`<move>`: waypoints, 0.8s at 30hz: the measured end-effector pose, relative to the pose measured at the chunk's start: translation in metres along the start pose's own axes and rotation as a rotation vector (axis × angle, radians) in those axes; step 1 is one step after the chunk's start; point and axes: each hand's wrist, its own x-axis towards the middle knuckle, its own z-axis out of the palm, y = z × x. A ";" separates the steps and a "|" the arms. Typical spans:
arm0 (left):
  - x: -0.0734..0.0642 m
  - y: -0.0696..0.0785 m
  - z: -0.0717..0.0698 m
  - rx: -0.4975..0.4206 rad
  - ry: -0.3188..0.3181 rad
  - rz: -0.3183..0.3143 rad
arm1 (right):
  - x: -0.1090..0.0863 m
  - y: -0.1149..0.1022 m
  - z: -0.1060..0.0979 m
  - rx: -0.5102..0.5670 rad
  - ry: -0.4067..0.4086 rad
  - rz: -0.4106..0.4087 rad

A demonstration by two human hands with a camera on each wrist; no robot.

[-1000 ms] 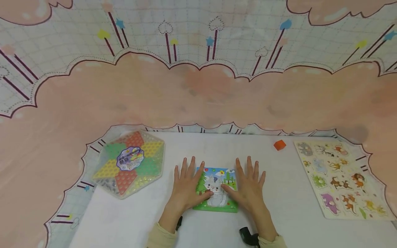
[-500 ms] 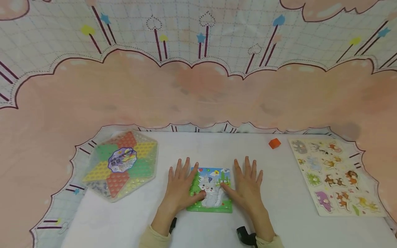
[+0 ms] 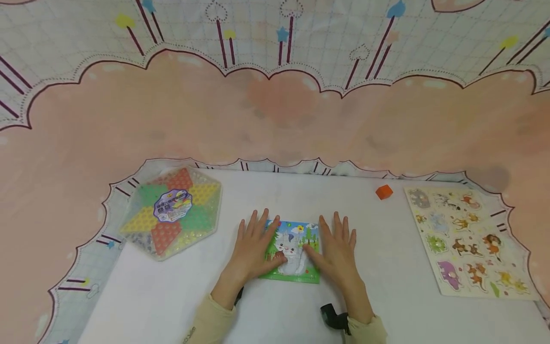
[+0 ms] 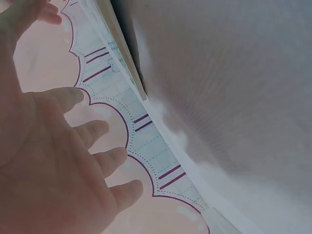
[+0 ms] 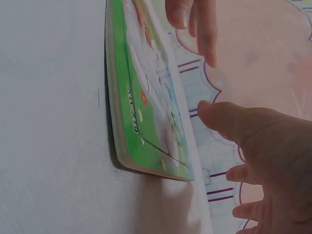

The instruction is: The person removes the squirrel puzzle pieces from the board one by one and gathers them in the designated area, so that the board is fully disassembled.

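A small picture puzzle [image 3: 294,267] of a grey-white cartoon animal, with a green lower edge, lies flat on the white table. My left hand [image 3: 251,251] spreads its fingers over the puzzle's left side, thumb overlapping the picture. Over the right side is my right hand [image 3: 339,258], fingers straight and its thumb pointing in toward the animal. In the right wrist view the puzzle [image 5: 146,97] lies low on the table, with a gap between it and the right thumb [image 5: 224,117]. The left wrist view has the left hand [image 4: 58,165] raised off the table with nothing in it.
A hexagonal pegged game board [image 3: 172,239] in clear wrapping lies to the left. To the right is a wooden animal puzzle board [image 3: 466,282], with a small orange block [image 3: 384,192] near its upper left corner. A patterned cloth [image 3: 275,124] hangs behind the white table [image 3: 142,296].
The head view has shifted, so everything sits somewhat differently in frame. Both hands keep their spread pose over the puzzle; the right hand comes slightly inward since half a second ago.
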 end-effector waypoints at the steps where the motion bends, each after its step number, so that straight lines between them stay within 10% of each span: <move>1: 0.002 0.000 -0.001 0.009 0.006 0.004 | 0.002 -0.001 0.000 0.008 0.000 0.001; 24: -0.001 0.001 -0.002 -0.035 -0.089 -0.018 | 0.004 0.001 0.001 0.057 -0.073 0.053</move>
